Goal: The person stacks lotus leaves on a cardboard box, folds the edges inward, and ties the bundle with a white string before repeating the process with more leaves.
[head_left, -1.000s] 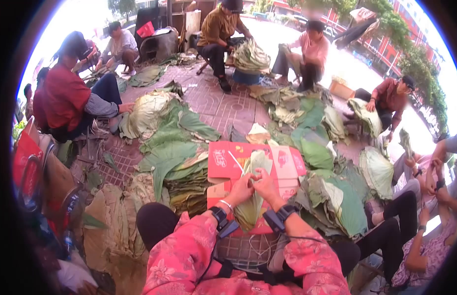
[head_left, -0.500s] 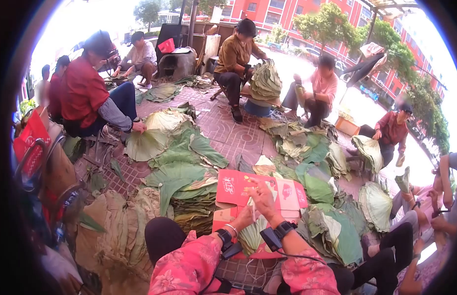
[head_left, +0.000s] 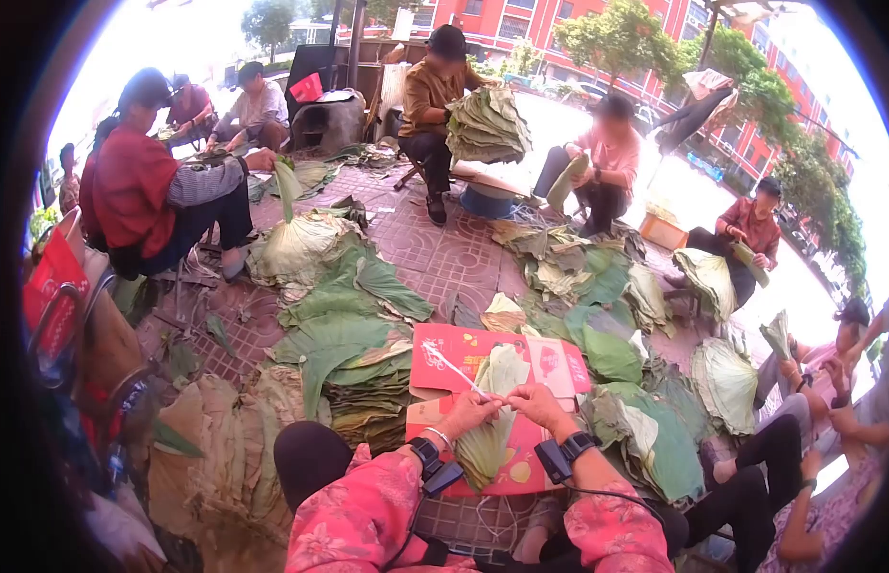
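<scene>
A folded pale green leaf bundle (head_left: 487,441) lies lengthwise on the red cardboard (head_left: 444,355) before me. My left hand (head_left: 471,411) pinches a white strip (head_left: 449,366) over the middle of the bundle, and the strip's loose end points up and left. Close beside it, fingertips nearly touching, my right hand (head_left: 538,405) is closed at the same place; the strip between the fingers is too small to make out fully. Stacked leaves (head_left: 368,406) stand left of the cardboard, and more green leaves (head_left: 654,439) lie to its right.
Seated people handle leaves around me: one in red at left (head_left: 139,181), one in brown (head_left: 430,105) behind a blue tub (head_left: 487,202), others at right. Large dry leaves (head_left: 220,458) are piled at my left. A person's dark-trousered legs (head_left: 750,487) are close at right.
My right hand has come down from above the bundle to meet my left. The white strip now sticks out up-left. The person in red has raised a leaf.
</scene>
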The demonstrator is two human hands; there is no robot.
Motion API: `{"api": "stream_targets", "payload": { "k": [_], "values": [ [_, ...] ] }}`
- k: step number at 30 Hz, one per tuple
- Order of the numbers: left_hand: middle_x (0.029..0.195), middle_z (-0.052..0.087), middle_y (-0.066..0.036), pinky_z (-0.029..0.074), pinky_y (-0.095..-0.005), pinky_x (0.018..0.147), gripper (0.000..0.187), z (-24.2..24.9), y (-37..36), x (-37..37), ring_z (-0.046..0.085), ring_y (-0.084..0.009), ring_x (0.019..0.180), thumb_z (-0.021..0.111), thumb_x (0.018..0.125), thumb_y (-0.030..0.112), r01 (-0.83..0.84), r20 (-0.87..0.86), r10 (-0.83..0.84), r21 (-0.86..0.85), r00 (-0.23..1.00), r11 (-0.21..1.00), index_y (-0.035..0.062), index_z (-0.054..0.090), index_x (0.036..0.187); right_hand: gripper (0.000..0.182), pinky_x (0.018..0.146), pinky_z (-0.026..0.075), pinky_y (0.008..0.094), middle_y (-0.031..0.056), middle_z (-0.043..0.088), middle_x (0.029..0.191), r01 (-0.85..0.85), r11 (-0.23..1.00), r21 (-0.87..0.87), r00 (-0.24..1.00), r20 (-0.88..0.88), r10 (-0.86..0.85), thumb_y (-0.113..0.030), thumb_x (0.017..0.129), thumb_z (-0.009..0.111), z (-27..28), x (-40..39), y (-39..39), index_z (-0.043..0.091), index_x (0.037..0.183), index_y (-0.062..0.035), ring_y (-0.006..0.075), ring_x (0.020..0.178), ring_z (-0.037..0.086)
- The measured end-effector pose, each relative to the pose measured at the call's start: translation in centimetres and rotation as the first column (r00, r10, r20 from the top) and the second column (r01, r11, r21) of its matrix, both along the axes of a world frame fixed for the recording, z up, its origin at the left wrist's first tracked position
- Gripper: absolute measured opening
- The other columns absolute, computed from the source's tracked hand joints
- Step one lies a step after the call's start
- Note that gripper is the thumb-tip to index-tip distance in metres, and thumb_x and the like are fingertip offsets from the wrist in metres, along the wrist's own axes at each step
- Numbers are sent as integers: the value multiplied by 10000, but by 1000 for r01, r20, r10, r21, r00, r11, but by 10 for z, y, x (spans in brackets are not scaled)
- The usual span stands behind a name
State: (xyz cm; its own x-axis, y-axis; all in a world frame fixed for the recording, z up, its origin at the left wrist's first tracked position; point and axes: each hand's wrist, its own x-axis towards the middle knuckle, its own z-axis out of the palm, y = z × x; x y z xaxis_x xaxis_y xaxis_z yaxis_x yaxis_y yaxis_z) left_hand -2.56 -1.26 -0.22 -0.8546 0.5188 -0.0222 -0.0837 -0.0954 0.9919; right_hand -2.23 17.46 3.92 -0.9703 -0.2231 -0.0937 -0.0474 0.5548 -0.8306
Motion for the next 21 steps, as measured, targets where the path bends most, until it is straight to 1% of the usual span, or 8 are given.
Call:
{"api": "stream_targets", "payload": {
  "k": [4,7,10,13,14,16,19,21],
  "values": [
    [681,619,-9,445,-204,531,195,-5,7,-5,538,-58,570,584,847,154,-67,43,67,-8,997,998,10,652,960,165,486,422,220,1,602,681,119,991,63,991,-65,-115,-174,766,624,-6,22,-5,649,830,-24,65,572,533],
    [693,630,-25,453,-204,545,175,-6,7,-10,556,-66,581,615,807,113,-12,82,14,-18,997,1000,-6,652,930,179,458,426,227,8,603,689,281,953,-110,959,71,-274,-161,761,626,-13,36,-20,648,865,-17,71,533,529],
    [692,629,-33,457,-208,548,141,3,0,-10,564,-76,589,652,753,75,-10,80,12,-34,997,999,-11,659,865,194,428,431,249,30,610,705,309,939,-148,946,148,-288,-166,769,620,-6,59,-36,637,878,-7,81,501,529],
    [678,626,-19,456,-211,552,121,-4,0,-8,557,-58,600,648,742,66,-74,-16,73,-63,997,995,9,667,847,193,505,474,280,55,616,723,73,995,66,982,168,-83,-141,772,596,13,68,-32,629,904,-4,110,566,564],
    [665,622,-24,458,-224,546,110,-8,1,-5,563,-75,589,641,737,62,-112,-151,93,-118,984,987,21,667,836,189,539,478,285,59,619,732,137,973,185,989,-71,-126,-131,774,587,12,67,-29,628,908,-3,119,601,573],
    [637,615,-34,463,-249,535,97,-7,5,-2,576,-109,568,627,728,54,-205,-424,104,-199,900,958,44,668,815,185,606,485,297,69,625,750,332,874,356,839,-535,-100,-110,776,568,8,58,-23,627,915,-3,135,673,590],
    [631,598,-63,462,-322,562,125,5,13,6,581,-207,595,590,704,27,-417,-746,103,-246,657,875,70,660,799,185,669,471,295,77,628,759,200,964,177,885,-455,-100,-72,776,543,3,41,-17,620,928,0,140,750,587],
    [653,588,-66,437,-351,595,123,13,13,11,564,-249,645,587,698,39,-410,-809,99,-185,580,893,84,645,796,175,645,462,282,61,622,752,158,987,-14,919,-364,-152,-58,780,539,-14,32,-18,617,926,-1,122,721,573]
  ]
}}
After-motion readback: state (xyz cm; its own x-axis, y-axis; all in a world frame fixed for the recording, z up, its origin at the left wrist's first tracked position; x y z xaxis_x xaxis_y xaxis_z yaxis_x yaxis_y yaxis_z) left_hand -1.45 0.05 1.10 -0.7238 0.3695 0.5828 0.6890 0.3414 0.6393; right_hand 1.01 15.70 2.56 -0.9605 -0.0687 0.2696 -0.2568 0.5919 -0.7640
